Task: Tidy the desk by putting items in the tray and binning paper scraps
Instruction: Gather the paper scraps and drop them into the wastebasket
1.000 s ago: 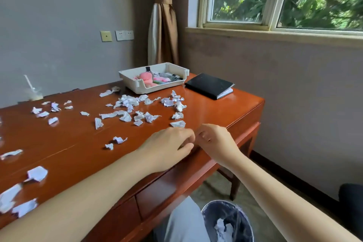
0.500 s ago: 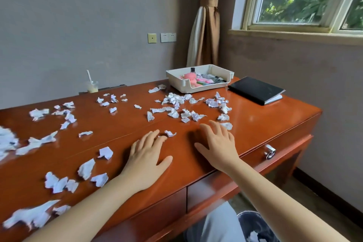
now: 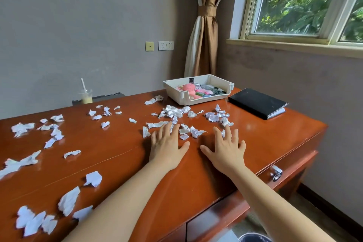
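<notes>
Palms down, my left hand [image 3: 167,143] and right hand [image 3: 225,147] lie side by side on the tabletop [image 3: 196,175], on the near side of the white tray [image 3: 176,96]. All my fingers [image 3: 228,130] are straight and spread, gripping nothing. The left fingertips touch the paper scraps [image 3: 174,113] heaped just in front of the tray, and the right fingertips reach the scraps nearest them. The tray, against the far edge, already holds a pink toy and other small items. A black notebook [image 3: 255,102] lies just to the right of it. More scraps trail well to the left of the tray, and the waste bin [image 3: 253,238] shows only as a dark rim on the floor, far from it.

The risk, as I judge it, lies in the gathering: a sweep with spread fingers could let light scraps slip between them, scatter them towards the notebook, or push them off the edge and past the bin. Raking too far back could shove scraps against the tray.

Half a second earlier both hands lay farther from the tray, short of the heap; a second earlier they were together at the edge farthest from it.
</notes>
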### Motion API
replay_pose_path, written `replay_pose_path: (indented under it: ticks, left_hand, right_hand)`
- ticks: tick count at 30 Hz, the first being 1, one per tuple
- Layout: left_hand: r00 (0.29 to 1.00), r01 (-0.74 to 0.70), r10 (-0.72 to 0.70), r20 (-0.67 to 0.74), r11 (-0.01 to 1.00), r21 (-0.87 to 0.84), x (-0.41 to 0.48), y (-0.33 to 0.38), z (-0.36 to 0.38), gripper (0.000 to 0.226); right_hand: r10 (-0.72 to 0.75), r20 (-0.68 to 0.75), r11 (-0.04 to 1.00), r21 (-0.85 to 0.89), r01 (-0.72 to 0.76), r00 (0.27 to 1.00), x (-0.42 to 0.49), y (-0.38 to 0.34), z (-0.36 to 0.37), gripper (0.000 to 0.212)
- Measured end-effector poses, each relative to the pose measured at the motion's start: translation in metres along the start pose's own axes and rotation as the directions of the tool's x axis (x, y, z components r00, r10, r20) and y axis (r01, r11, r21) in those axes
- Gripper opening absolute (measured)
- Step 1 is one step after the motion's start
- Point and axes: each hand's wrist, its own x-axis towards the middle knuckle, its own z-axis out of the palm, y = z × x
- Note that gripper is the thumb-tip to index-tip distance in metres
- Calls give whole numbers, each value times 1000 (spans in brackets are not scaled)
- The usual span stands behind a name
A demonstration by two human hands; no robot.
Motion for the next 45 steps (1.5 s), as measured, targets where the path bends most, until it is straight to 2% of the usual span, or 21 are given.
replay_pose_path:
  ticks: [4, 7, 9, 12, 14, 16, 21, 25, 27, 31, 34, 36, 41, 45]
  left_hand:
    - [999, -1, -1, -54, 1000, -24, 27, 1, 8, 58]
    - [989, -28, 21, -144, 999, -46, 44, 0, 10, 46]
    - [972, -37, 29, -235, 999, -33, 50, 0, 8, 40]
    - [945, 39, -57, -322, 997, -62, 50, -1, 4, 38]
    - [950, 98, -109, -294, 994, -54, 42, -3, 2, 42]
    - [964, 169, -171, -202, 985, -28, 32, -8, 1, 55]
    - [964, 259, -262, 44, 963, 73, 17, -24, -3, 96]
    - [954, 271, -277, 118, 960, 64, 26, -25, 0, 105]
    - [959, 247, -254, 124, 967, 68, 33, -24, 2, 105]
    - [990, 114, -114, 79, 994, 4, 46, -26, 8, 89]
    - [999, 23, -21, 47, 999, -33, 52, -26, 10, 73]
    - [999, -31, 33, 33, 998, -63, 54, -26, 11, 64]
    - [995, -97, 100, 9, 978, -186, 61, -24, 11, 42]
    - [997, -62, 72, 33, 972, -225, 63, -22, 10, 31]
  right_hand:
    - [-39, 35, 999, -8, 39, 999, 18, 3, 3, 72]
    - [-91, 35, 995, -24, 92, 995, 30, 4, 6, 71]
    - [-87, 11, 996, -28, 87, 996, 37, 4, 7, 71]
    - [-30, -10, 999, -24, 29, 1000, 49, 5, 9, 70]
    - [11, 12, 1000, -25, -11, 1000, 56, 4, 10, 71]
    - [26, 31, 999, -21, -26, 999, 62, 3, 10, 71]
    - [-62, 8, 998, 27, 62, 998, 67, 2, 10, 60]
    - [-177, 3, 981, 81, 176, 984, 66, 3, 8, 55]
    - [-185, 1, 977, 106, 184, 983, 67, 4, 8, 59]
    - [-164, 71, 983, 95, 157, 984, 75, 5, 9, 73]
    - [-258, 159, 965, 95, 246, 953, 80, 1, 9, 83]
    - [-303, 162, 951, 108, 288, 939, 80, 0, 9, 84]
    - [-411, 68, 900, 192, 392, 909, 79, -5, 10, 61]
    - [-432, 51, 863, 315, 396, 900, 78, -14, 12, 49]
